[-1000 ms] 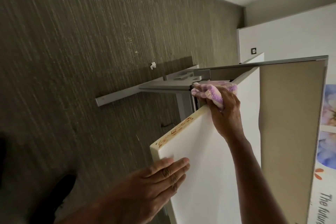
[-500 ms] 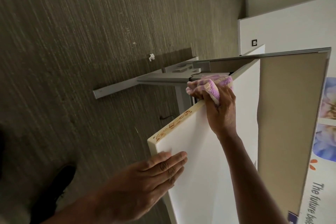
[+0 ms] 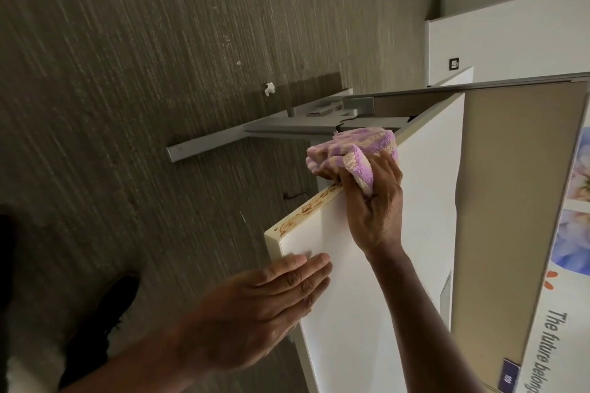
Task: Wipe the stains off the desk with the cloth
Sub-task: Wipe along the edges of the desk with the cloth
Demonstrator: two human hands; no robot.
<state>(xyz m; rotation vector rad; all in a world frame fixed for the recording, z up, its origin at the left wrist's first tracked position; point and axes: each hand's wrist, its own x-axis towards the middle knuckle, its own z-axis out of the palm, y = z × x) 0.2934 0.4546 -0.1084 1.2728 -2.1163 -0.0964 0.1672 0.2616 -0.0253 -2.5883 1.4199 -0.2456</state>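
The desk (image 3: 424, 201) shows as a white top seen at a steep tilt, its cream front edge running from the near corner up toward the cloth; the stains (image 3: 306, 211) are orange-brown smears along that edge, from near the corner to just below the cloth.

The cloth (image 3: 354, 150), a fluffy lilac-and-cream bundle, sits on the desk's front edge at the upper end of the stains; the right hand (image 3: 373, 207) clutches it, fingers curled round the bunched fabric and pressing it over the edge, wrist and forearm lying across the white top.

The left hand (image 3: 255, 306) lies flat on the desktop by the near corner, fingers straight and together, holding nothing.

A beige partition panel (image 3: 498, 185) stands along the desk's far side, with a printed poster (image 3: 555, 344) beside it; below are striped grey-brown carpet (image 3: 127, 105), a grey metal desk foot (image 3: 204, 145), a white scrap (image 3: 269, 88) and a dark shoe (image 3: 105, 322).
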